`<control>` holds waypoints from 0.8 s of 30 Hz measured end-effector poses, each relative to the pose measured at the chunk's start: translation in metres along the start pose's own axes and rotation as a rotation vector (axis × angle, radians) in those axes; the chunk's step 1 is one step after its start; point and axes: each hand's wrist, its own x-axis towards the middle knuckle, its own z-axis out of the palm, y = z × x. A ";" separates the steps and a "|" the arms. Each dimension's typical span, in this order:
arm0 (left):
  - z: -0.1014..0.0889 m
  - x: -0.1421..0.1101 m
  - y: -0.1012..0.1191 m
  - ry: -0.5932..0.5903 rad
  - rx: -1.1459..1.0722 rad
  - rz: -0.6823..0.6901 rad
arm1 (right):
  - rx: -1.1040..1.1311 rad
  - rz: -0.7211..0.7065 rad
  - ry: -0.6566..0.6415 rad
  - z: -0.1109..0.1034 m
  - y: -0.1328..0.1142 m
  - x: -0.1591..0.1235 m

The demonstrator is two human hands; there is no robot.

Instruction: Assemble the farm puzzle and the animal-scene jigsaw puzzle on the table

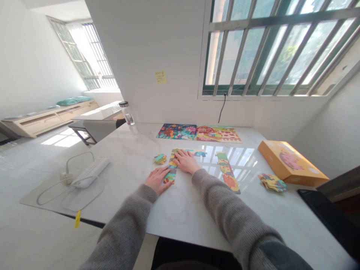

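Note:
My left hand lies flat against the lower part of a strip of joined colourful jigsaw pieces. My right hand rests on the strip's upper end, fingers spread over the pieces. To the right stands a second joined strip, apart from both hands. A small cluster of loose pieces lies left of the hands, and a larger heap lies further right. Two bright picture puzzle boards lie side by side at the back, on the white marble table.
An orange puzzle box with a pig picture lies at the right. A glass bottle stands on the far corner. A white device with cables sits on a mat at the left. A black object borders the right edge.

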 end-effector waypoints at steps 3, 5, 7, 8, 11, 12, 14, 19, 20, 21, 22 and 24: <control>0.003 0.000 -0.002 0.010 0.012 0.009 | -0.013 -0.001 -0.043 0.001 -0.001 -0.001; 0.002 0.000 -0.002 0.004 0.029 0.012 | -0.015 0.001 -0.067 0.002 -0.001 -0.001; 0.000 -0.001 0.001 -0.006 0.042 0.020 | -0.015 0.005 -0.075 0.001 -0.002 -0.001; -0.002 -0.001 0.003 -0.008 0.045 0.028 | -0.015 0.006 -0.075 0.001 -0.002 -0.001; -0.004 0.002 0.012 -0.004 0.052 0.060 | -0.007 0.007 -0.071 -0.001 -0.003 -0.002; -0.004 0.004 0.016 -0.003 0.056 0.070 | 0.003 0.006 -0.066 -0.001 -0.003 -0.003; -0.002 0.009 0.023 -0.007 0.072 0.085 | 0.042 0.016 -0.039 -0.001 -0.002 -0.003; 0.008 0.031 0.033 -0.009 0.097 0.140 | 0.140 0.089 0.104 0.000 0.007 -0.003; 0.011 0.037 0.032 -0.018 0.098 0.139 | 0.136 0.090 0.118 0.001 0.009 -0.003; 0.014 0.042 0.032 -0.032 0.101 0.129 | 0.125 0.089 0.124 0.001 0.011 -0.004; 0.016 0.047 0.031 -0.050 0.104 0.113 | 0.110 0.091 0.124 0.001 0.012 -0.004; 0.022 0.055 0.030 -0.094 0.110 0.072 | 0.078 0.100 0.117 0.002 0.014 -0.006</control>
